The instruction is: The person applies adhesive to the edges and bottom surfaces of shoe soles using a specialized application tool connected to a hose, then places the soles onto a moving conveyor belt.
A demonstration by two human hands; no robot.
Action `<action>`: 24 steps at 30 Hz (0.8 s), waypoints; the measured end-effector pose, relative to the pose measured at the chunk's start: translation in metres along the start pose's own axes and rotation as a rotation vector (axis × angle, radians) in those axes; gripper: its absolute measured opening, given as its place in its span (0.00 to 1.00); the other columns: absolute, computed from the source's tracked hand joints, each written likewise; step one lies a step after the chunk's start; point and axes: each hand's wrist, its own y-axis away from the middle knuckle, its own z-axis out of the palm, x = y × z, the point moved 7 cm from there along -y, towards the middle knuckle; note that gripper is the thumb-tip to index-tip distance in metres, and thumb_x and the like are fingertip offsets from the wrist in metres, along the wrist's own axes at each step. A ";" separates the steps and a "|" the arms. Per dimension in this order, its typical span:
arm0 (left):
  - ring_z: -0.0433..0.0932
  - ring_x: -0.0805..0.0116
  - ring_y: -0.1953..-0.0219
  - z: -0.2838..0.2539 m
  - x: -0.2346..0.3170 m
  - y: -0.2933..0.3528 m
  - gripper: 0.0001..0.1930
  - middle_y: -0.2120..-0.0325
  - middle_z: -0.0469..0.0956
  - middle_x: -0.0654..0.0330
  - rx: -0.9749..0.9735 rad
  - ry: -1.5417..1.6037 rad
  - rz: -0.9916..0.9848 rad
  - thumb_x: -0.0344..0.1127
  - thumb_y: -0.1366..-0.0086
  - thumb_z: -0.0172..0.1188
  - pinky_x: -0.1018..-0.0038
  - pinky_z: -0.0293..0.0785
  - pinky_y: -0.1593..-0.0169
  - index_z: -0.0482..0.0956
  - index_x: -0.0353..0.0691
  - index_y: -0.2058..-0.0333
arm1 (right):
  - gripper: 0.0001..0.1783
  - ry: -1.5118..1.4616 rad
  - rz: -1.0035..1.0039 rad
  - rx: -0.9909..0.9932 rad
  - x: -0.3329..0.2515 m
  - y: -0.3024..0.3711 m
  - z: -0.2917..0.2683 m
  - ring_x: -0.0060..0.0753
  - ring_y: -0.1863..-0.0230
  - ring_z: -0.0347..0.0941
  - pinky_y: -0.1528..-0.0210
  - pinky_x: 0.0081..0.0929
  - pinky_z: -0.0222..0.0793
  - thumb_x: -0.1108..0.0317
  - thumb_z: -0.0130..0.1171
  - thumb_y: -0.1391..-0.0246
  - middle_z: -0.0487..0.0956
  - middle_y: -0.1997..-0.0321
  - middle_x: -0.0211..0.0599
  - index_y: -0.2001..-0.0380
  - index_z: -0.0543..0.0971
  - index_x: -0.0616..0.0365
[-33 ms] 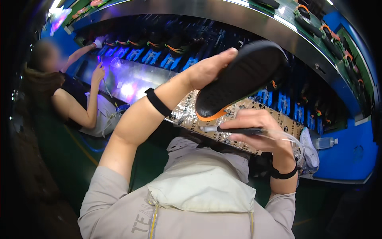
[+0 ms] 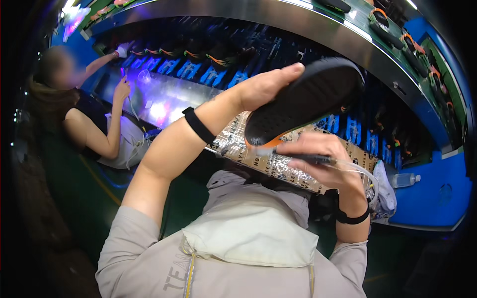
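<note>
A shoe (image 2: 308,99) is held up with its black sole facing me and its orange heel edge pointing down toward me. My left hand (image 2: 266,90) is closed around its side, thumb along the edge; the other fingers are hidden behind it. In my right hand (image 2: 323,146) is a dark pen-shaped tool (image 2: 314,159) with a clear tube running back past the wrist. Its pale tip is blurred and lies at the orange heel edge; whether it touches cannot be made out.
Below lies a worktop (image 2: 293,174) covered in printed brown wrapping. Behind it stand blue shoe holders (image 2: 213,75) under a metal ledge (image 2: 278,22). A clear bottle (image 2: 405,179) and white cloth (image 2: 384,184) sit at right. A co-worker (image 2: 94,129) works at left.
My right hand has raised the tool slightly, bringing its tip up to the shoe's heel edge. The shoe has shifted a little right and down in my left hand.
</note>
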 end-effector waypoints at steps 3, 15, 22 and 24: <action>0.84 0.67 0.51 -0.003 -0.011 -0.016 0.39 0.53 0.88 0.55 -0.074 -0.197 -0.061 0.68 0.18 0.43 0.68 0.79 0.43 0.88 0.35 0.45 | 0.19 0.246 0.089 -0.004 -0.003 -0.009 0.006 0.42 0.66 0.81 0.63 0.36 0.75 0.77 0.76 0.48 0.82 0.67 0.40 0.51 0.89 0.57; 0.84 0.62 0.56 -0.003 -0.007 -0.023 0.48 0.59 0.88 0.50 -0.108 -0.751 -0.238 0.79 0.25 0.44 0.63 0.78 0.46 0.90 0.34 0.51 | 0.20 0.347 -0.046 -0.250 -0.003 -0.015 0.025 0.45 0.63 0.80 0.59 0.42 0.76 0.70 0.77 0.50 0.80 0.68 0.37 0.52 0.89 0.55; 0.82 0.65 0.41 -0.088 -0.034 0.024 0.42 0.43 0.84 0.55 0.260 0.053 0.109 0.70 0.17 0.33 0.63 0.76 0.33 0.75 0.38 0.31 | 0.15 0.190 0.078 0.131 0.017 0.010 -0.008 0.36 0.70 0.80 0.62 0.31 0.75 0.76 0.74 0.50 0.86 0.68 0.37 0.56 0.91 0.58; 0.75 0.51 0.30 -0.107 -0.051 0.053 0.46 0.32 0.75 0.48 0.205 0.556 0.260 0.75 0.21 0.37 0.46 0.67 0.25 0.69 0.40 0.27 | 0.14 0.051 0.323 0.337 0.042 0.032 -0.015 0.26 0.67 0.82 0.62 0.25 0.76 0.78 0.72 0.49 0.88 0.65 0.37 0.57 0.90 0.60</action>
